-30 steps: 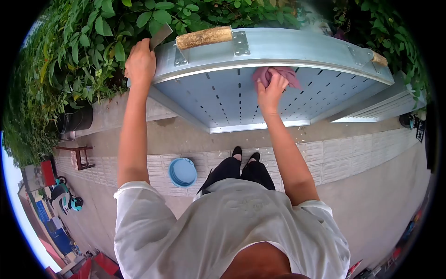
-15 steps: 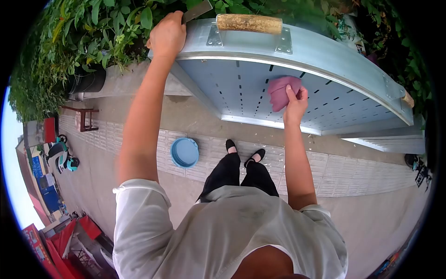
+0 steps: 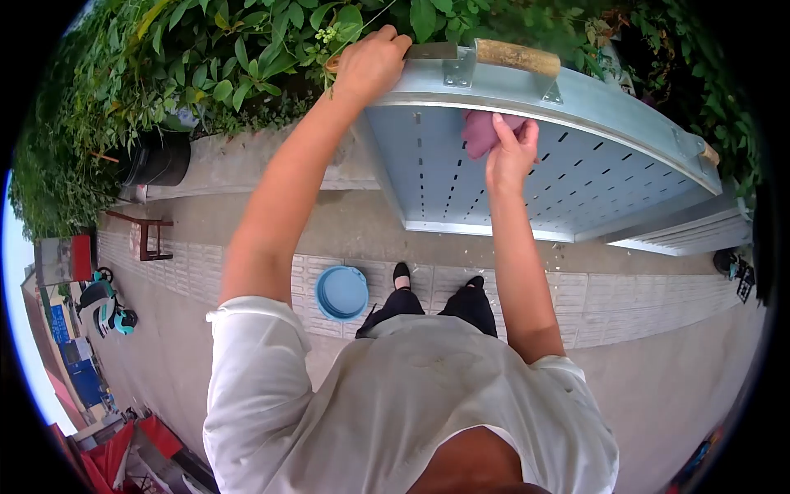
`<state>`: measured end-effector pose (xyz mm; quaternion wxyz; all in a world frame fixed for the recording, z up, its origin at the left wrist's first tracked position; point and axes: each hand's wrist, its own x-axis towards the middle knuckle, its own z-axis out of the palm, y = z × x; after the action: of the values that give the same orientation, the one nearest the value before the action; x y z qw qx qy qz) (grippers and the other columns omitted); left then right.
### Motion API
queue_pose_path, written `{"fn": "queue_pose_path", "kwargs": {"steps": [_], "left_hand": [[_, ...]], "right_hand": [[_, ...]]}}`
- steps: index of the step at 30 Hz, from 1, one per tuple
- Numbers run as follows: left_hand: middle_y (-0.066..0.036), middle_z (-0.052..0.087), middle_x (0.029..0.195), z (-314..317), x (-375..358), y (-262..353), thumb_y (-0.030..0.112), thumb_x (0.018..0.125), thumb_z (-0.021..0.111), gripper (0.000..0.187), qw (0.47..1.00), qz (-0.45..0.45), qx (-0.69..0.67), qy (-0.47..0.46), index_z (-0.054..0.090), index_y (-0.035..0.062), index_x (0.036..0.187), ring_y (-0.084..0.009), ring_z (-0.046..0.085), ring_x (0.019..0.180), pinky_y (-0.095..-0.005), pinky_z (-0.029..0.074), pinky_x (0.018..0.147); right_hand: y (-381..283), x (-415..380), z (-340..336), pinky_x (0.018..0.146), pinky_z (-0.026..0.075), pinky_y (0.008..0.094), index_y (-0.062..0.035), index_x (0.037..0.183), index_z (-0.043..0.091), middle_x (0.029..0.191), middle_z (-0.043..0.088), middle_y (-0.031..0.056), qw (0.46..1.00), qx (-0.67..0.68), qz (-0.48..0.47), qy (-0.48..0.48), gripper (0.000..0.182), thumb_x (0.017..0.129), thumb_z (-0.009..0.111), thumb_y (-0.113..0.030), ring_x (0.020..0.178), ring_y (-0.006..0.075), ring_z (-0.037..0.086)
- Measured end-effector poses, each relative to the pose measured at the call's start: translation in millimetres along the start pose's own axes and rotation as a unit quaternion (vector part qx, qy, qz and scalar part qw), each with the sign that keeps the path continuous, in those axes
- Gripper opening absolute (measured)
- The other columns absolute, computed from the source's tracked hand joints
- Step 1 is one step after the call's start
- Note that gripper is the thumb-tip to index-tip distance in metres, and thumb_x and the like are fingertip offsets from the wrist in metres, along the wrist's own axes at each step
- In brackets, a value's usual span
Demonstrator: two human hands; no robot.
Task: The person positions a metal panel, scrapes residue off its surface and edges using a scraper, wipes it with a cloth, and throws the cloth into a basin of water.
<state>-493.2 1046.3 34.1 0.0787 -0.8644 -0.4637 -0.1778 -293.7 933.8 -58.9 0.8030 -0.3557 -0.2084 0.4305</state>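
My left hand (image 3: pixel 372 67) is closed at the upper left corner of a large metal panel (image 3: pixel 568 173), which has rows of slots, a raised rim and a wooden handle (image 3: pixel 518 58). From the fingers a flat-bladed metal tool (image 3: pixel 434 51) sticks out to the right along the rim; its grip is hidden in the hand. My right hand (image 3: pixel 512 156) pinches a crumpled purple cloth (image 3: pixel 481 133) against the slotted face, close under the top rim, which hides part of the cloth.
A round blue basin (image 3: pixel 342 293) stands on the paving beside my feet. Leafy plants (image 3: pixel 222 58) crowd the panel's far side. A wooden chair (image 3: pixel 146 235) and a parked scooter (image 3: pixel 107 305) are off to the left, with a dark bucket (image 3: pixel 160 160) near the planter.
My right hand has moved the cloth up the panel to just below the top rim. The left hand's blade has turned level along the edge. The view has shifted, with the panel's left corner now further right.
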Motion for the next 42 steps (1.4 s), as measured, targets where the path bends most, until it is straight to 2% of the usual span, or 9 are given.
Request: {"fn": "queue_pose_path", "kwargs": {"steps": [8,9,13,18,22,29,35,41,42], "left_hand": [[-0.008,0.057,0.088,10.1,-10.4,-10.0,0.012,0.075,0.061,0.013,0.991,0.075,-0.022,0.112,0.060,0.0064,0.088,-0.0258,0.060,0.087,-0.0382,0.053,0.069],[-0.007,0.057,0.090,8.3,-10.4,-9.2,0.012,0.074,0.063,0.017,0.994,0.059,-0.020,0.088,0.060,0.0073,0.091,-0.0255,0.059,0.090,-0.0381,0.053,0.073],[-0.006,0.057,0.092,12.7,-7.1,-13.9,0.012,0.073,0.066,0.019,0.996,0.051,-0.020,0.077,0.059,0.0078,0.090,-0.0253,0.058,0.093,-0.0382,0.052,0.076],[-0.007,0.056,0.091,15.8,-8.4,-14.5,0.012,0.073,0.066,0.017,0.995,0.052,-0.019,0.088,0.058,0.0075,0.088,-0.0255,0.058,0.092,-0.0383,0.052,0.075],[-0.007,0.056,0.090,20.3,-6.6,-18.0,0.012,0.073,0.066,0.017,0.995,0.045,-0.020,0.085,0.058,0.0073,0.087,-0.0255,0.058,0.090,-0.0385,0.052,0.074],[-0.014,0.060,0.086,23.5,-8.0,-18.7,0.007,0.075,0.056,0.006,0.986,0.076,-0.036,0.141,0.058,0.0029,0.079,-0.0306,0.064,0.075,-0.0416,0.053,0.060],[-0.008,0.057,0.091,21.5,-7.2,-15.6,0.012,0.076,0.059,0.013,0.996,0.031,-0.014,0.083,0.058,0.0066,0.087,-0.0267,0.058,0.093,-0.0402,0.052,0.074],[-0.009,0.058,0.094,13.1,-8.7,-13.3,0.013,0.076,0.063,0.019,0.998,0.027,-0.014,0.054,0.059,0.0069,0.094,-0.0281,0.057,0.095,-0.0416,0.051,0.077],[-0.009,0.058,0.094,12.8,-7.4,-13.4,0.013,0.076,0.063,0.020,0.998,0.028,-0.012,0.054,0.059,0.0070,0.094,-0.0281,0.057,0.095,-0.0416,0.051,0.077]], "right_hand": [[66.4,-28.9,58.3,0.099,0.035,0.0359,-0.0028,0.125,0.038,0.121,0.047,0.0109,0.944,-0.298,-0.126,0.060,0.060,0.076,0.072,-0.007,0.113,0.0214,0.045],[74.9,-34.0,64.6,0.104,0.028,0.0423,0.0016,0.124,0.039,0.119,0.044,0.0177,0.927,-0.332,-0.168,0.052,0.065,0.071,0.075,-0.008,0.117,0.0337,0.040],[101.8,-52.8,77.7,0.094,0.037,0.0439,-0.0010,0.121,0.045,0.115,0.047,0.0200,0.812,-0.521,-0.261,-0.032,0.061,0.069,0.075,-0.010,0.104,0.0409,0.043],[154.5,-76.3,17.0,0.092,0.039,0.0468,-0.0006,0.105,0.053,0.108,0.055,0.0142,0.741,-0.633,-0.159,-0.160,0.044,0.066,0.073,0.000,0.103,0.0410,0.046],[210.9,-74.1,-100.8,0.079,0.049,0.0368,0.0023,0.102,0.059,0.096,0.064,0.0125,0.893,-0.387,0.196,0.116,0.031,0.074,0.071,0.001,0.087,0.0262,0.062],[75.7,-48.8,38.8,0.082,0.046,0.0316,0.0032,0.107,0.057,0.103,0.060,0.0092,0.955,-0.295,-0.010,-0.011,0.032,0.079,0.069,-0.004,0.090,0.0196,0.059],[117.9,-60.4,65.5,0.092,0.041,0.0415,0.0006,0.106,0.057,0.108,0.055,0.0183,0.806,-0.503,-0.279,-0.141,0.038,0.072,0.072,-0.005,0.104,0.0373,0.051],[202.4,-87.3,-22.3,0.088,0.045,0.0404,0.0001,0.108,0.056,0.106,0.059,0.0164,0.783,-0.593,-0.066,-0.179,0.037,0.074,0.070,-0.001,0.100,0.0362,0.055],[216.6,-83.6,-47.1,0.086,0.046,0.0385,0.0001,0.107,0.057,0.104,0.060,0.0150,0.866,-0.496,0.037,-0.062,0.034,0.076,0.069,-0.001,0.098,0.0328,0.056]]}}
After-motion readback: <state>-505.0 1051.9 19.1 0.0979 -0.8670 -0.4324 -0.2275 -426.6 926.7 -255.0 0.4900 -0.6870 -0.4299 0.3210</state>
